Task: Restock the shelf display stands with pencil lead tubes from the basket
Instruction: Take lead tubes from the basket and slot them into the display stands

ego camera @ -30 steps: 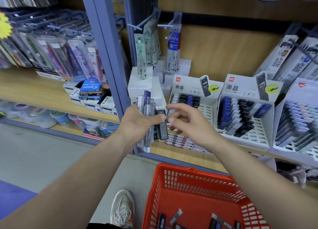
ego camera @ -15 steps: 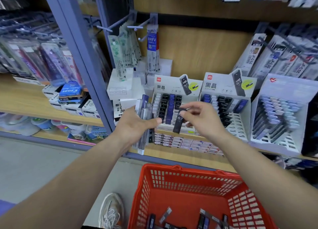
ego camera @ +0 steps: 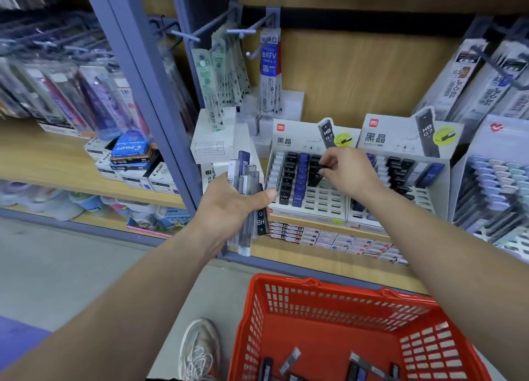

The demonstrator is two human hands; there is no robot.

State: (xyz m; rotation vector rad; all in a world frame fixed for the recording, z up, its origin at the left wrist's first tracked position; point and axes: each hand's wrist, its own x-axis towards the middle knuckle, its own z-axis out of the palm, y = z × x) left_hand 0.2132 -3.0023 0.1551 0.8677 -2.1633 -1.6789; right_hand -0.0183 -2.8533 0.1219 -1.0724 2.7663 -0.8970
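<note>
I'm at a stationery aisle's wooden shelf (ego camera: 337, 262). My right hand (ego camera: 347, 174) pinches a black lead tube (ego camera: 316, 177) into the left display stand (ego camera: 307, 177); my left hand (ego camera: 234, 206) clasps a bundle of lead tubes (ego camera: 246, 197). Next, I judge, seat it and draw another; more lie in the red basket (ego camera: 337, 312).

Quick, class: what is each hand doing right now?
Left hand: closed on a bundle of tubes.
Right hand: pinching one black tube at the stand.

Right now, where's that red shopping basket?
The red basket sits at the bottom right of the head view, on the floor just below the shelf edge, right of the white sneaker. A few loose lead tubes lie inside.
</note>
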